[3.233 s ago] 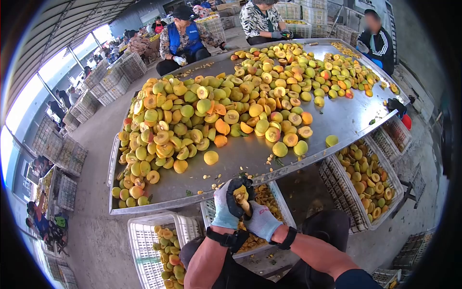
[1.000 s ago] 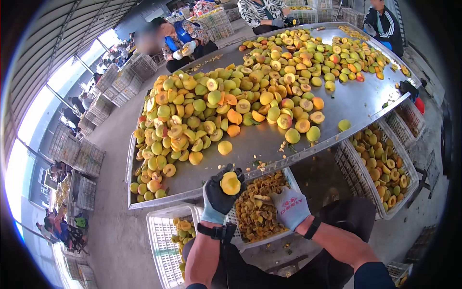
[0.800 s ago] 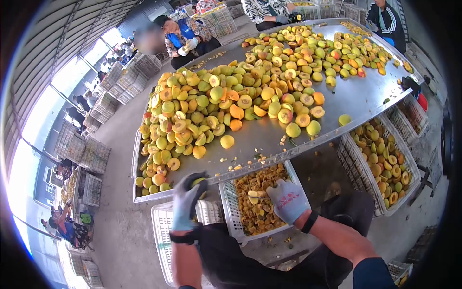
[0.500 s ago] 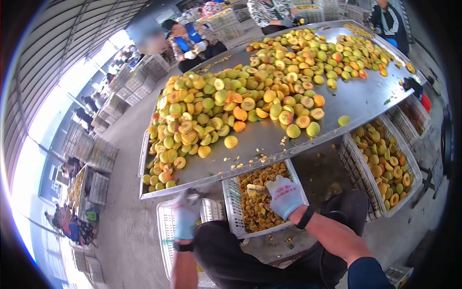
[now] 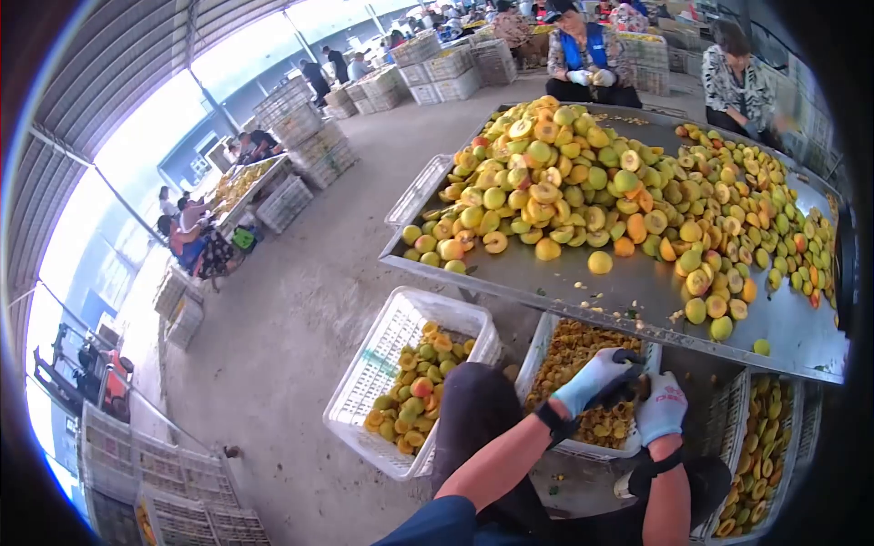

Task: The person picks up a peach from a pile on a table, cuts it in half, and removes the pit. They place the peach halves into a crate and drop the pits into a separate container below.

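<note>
My left hand (image 5: 599,380), in a white glove with a dark palm, is over a white crate (image 5: 539,353) of brown-orange fruit scraps or pits. Its fingers are bent in towards my right hand (image 5: 662,407), also gloved and closed. The hands almost meet above the crate's right half; whatever lies between the fingers is hidden or too small to name. Left of my knee, another white crate (image 5: 364,369) holds halved yellow-green fruit (image 5: 414,391), which looks like peaches or apricots.
A metal table (image 5: 510,289) carries a large heap of halved fruit (image 5: 564,182). A crate of fruit halves (image 5: 765,437) stands at the right. Across the table sit a person in a blue vest (image 5: 583,55) and another in a patterned top (image 5: 737,86). Stacked crates (image 5: 309,136) stand behind.
My view has swung left. My left hand has moved from the left crate to the scraps crate, beside my right hand. The tan piece seen at my right hand no longer shows.
</note>
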Demonstrator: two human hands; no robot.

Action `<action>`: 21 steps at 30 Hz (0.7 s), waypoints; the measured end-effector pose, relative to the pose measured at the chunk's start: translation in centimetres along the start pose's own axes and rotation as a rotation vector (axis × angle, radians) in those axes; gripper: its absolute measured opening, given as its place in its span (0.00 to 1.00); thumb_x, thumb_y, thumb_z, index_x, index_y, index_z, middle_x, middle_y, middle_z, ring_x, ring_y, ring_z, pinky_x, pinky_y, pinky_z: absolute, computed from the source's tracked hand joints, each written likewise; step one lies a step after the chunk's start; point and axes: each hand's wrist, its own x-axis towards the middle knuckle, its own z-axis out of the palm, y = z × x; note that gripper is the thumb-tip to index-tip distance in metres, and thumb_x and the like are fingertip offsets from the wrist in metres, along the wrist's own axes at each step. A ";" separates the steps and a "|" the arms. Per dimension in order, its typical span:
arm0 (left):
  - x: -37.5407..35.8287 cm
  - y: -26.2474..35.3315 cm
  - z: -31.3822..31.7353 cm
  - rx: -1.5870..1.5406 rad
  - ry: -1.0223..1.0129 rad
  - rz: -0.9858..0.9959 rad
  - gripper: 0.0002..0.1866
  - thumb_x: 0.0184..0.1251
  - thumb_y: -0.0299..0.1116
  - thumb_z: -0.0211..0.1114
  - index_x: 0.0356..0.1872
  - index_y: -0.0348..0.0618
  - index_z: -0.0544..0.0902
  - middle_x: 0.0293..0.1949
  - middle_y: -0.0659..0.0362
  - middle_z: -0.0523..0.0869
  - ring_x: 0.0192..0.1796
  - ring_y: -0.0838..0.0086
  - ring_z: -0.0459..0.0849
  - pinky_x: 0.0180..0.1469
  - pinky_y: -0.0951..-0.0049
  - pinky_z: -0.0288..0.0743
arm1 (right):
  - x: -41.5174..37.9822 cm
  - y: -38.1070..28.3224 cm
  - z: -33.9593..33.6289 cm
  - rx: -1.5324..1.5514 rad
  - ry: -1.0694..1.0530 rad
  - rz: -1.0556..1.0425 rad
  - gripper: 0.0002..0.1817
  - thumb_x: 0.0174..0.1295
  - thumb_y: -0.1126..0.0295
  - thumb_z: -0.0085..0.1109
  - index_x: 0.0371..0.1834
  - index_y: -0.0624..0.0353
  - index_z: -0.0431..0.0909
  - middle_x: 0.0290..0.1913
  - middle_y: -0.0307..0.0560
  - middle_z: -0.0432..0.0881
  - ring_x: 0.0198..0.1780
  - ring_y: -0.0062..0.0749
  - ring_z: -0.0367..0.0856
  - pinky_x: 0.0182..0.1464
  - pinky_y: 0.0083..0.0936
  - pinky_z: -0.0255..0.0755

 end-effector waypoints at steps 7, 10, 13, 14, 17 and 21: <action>0.4 -1.3 -0.1 -0.351 0.068 0.088 0.24 0.72 0.35 0.59 0.66 0.40 0.72 0.36 0.61 0.85 0.27 0.79 0.83 0.22 0.80 0.74 | 0.8 1.2 2.4 0.365 -0.306 0.137 0.16 0.50 0.63 0.64 0.42 0.57 0.81 0.42 0.58 0.85 0.46 0.54 0.83 0.49 0.43 0.77; 0.3 -0.5 -0.5 -0.489 0.017 -0.017 0.26 0.69 0.31 0.59 0.68 0.42 0.71 0.33 0.61 0.85 0.24 0.81 0.81 0.24 0.82 0.74 | 1.3 1.3 2.5 0.338 -0.436 0.149 0.18 0.52 0.61 0.61 0.44 0.59 0.79 0.43 0.62 0.84 0.49 0.57 0.82 0.51 0.44 0.75; 1.4 -1.6 -2.2 -0.553 -0.132 -0.084 0.28 0.68 0.29 0.57 0.70 0.38 0.68 0.25 0.63 0.79 0.18 0.83 0.73 0.20 0.82 0.69 | 1.3 0.5 1.2 0.199 -0.479 0.132 0.19 0.54 0.61 0.58 0.46 0.60 0.78 0.44 0.62 0.83 0.50 0.57 0.81 0.53 0.45 0.74; 1.5 -1.7 -2.7 -0.628 -0.205 -0.156 0.29 0.68 0.30 0.56 0.71 0.38 0.66 0.22 0.64 0.76 0.15 0.83 0.70 0.19 0.81 0.66 | 1.5 0.1 0.6 0.122 -0.477 0.148 0.19 0.54 0.61 0.58 0.47 0.60 0.78 0.44 0.62 0.84 0.50 0.56 0.81 0.53 0.45 0.74; 0.5 -1.0 -3.1 -0.950 -0.401 -0.162 0.32 0.69 0.29 0.52 0.74 0.39 0.60 0.18 0.65 0.69 0.12 0.82 0.65 0.16 0.79 0.60 | 1.6 1.4 1.2 0.307 -0.480 0.103 0.19 0.54 0.61 0.60 0.46 0.60 0.78 0.43 0.61 0.84 0.50 0.56 0.81 0.52 0.44 0.75; -1.0 0.2 -4.6 -0.789 -0.312 -0.020 0.34 0.65 0.27 0.52 0.74 0.37 0.59 0.17 0.62 0.74 0.12 0.80 0.69 0.18 0.78 0.65 | 2.1 2.0 0.1 0.195 -0.368 0.259 0.17 0.55 0.59 0.61 0.42 0.60 0.78 0.41 0.59 0.84 0.48 0.55 0.82 0.50 0.44 0.76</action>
